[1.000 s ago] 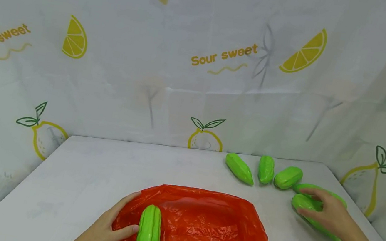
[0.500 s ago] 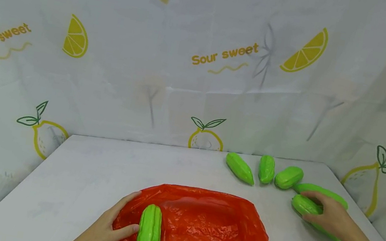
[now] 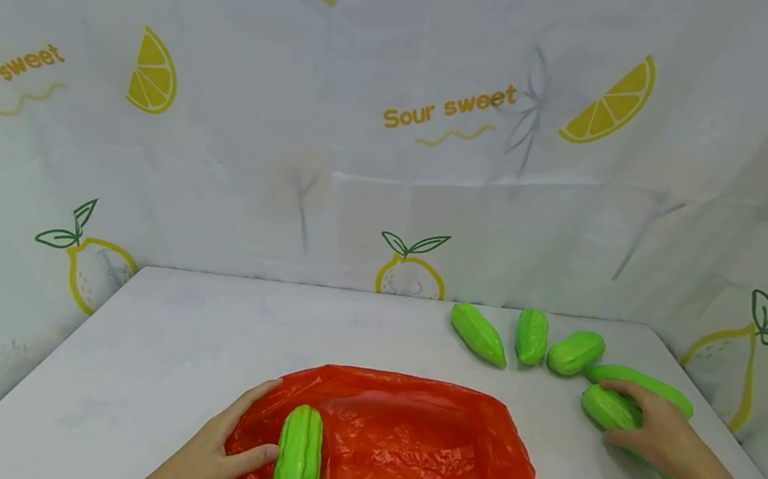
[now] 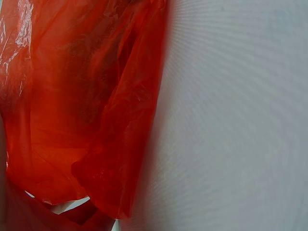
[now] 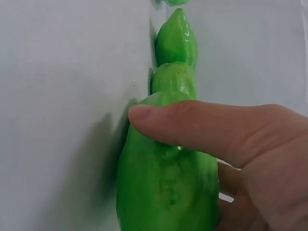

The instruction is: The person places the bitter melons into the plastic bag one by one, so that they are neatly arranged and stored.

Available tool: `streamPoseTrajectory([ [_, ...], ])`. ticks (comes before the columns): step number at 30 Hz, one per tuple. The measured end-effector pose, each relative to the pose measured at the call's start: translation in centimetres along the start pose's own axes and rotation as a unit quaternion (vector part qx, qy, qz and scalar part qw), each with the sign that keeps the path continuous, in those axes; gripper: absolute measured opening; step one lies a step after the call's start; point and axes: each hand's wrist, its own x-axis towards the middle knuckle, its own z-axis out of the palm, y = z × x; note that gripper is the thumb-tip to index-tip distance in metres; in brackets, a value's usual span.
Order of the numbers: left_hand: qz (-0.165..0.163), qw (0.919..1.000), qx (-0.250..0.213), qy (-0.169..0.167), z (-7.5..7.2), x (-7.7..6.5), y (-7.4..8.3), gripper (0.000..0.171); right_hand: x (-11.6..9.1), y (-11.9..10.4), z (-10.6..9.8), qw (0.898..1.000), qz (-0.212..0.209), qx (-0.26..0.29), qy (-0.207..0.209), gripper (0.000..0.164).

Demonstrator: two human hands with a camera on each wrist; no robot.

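Note:
My left hand [image 3: 207, 454] grips the left rim of a red plastic bag [image 3: 412, 445] whose mouth lies spread open on the table. The thumb is inside the rim, its tip beside a ribbed green gourd [image 3: 298, 460] in the bag's left part. In the left wrist view the bag's crinkled side [image 4: 82, 110] fills the left half, and the fingers are mostly hidden. At the right, my right hand [image 3: 663, 430] grips another green gourd [image 3: 606, 406]. Its thumb [image 5: 183, 122] lies across that gourd [image 5: 166, 192] in the right wrist view, with the other fingers mostly behind.
Just behind the held gourd lies a long green gourd [image 3: 640, 382]. Several more stand along the back: a short one [image 3: 575, 353], an upright one [image 3: 531, 338] and a pointed one [image 3: 478, 334]. A white cloth with lemon prints [image 3: 254, 152] hangs behind the table.
My right hand has lowered onto the gourd, and its thumb and fingers have closed around it. The left hand, the bag and the gourd inside have stayed put.

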Motion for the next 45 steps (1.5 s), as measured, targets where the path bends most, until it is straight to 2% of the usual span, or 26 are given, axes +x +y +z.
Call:
streamPoseTrajectory([
  [8, -0.007, 0.9997, -0.023, -0.009, 0.1, 0.0, 0.1, 0.069, 0.0, -0.3, 0.3, 1.0, -0.012, 0.005, -0.004, 0.078],
  [24, -0.007, 0.9995, -0.027, -0.014, 0.1, 0.1, 0.0, 0.069, -0.1, -2.0, 0.9, 0.998, -0.053, 0.044, 0.009, 0.074],
  [32, -0.002, 0.9998, -0.015, -0.011, 0.1, 0.0, 0.0, 0.069, -0.1, -3.3, 1.1, 0.997, -0.051, 0.052, 0.007, 0.073],
  [40, -0.003, 0.9999, 0.004, -0.009, 0.0, 0.0, 0.0, 0.069, 0.0, -5.0, 1.1, 0.995, -0.066, 0.068, 0.004, 0.073],
  [45, -0.002, 1.0, -0.001, -0.009, 0.0, 0.0, 0.0, 0.069, -0.1, -5.7, 0.9, 0.994, -0.082, 0.072, 0.006, 0.071],
])
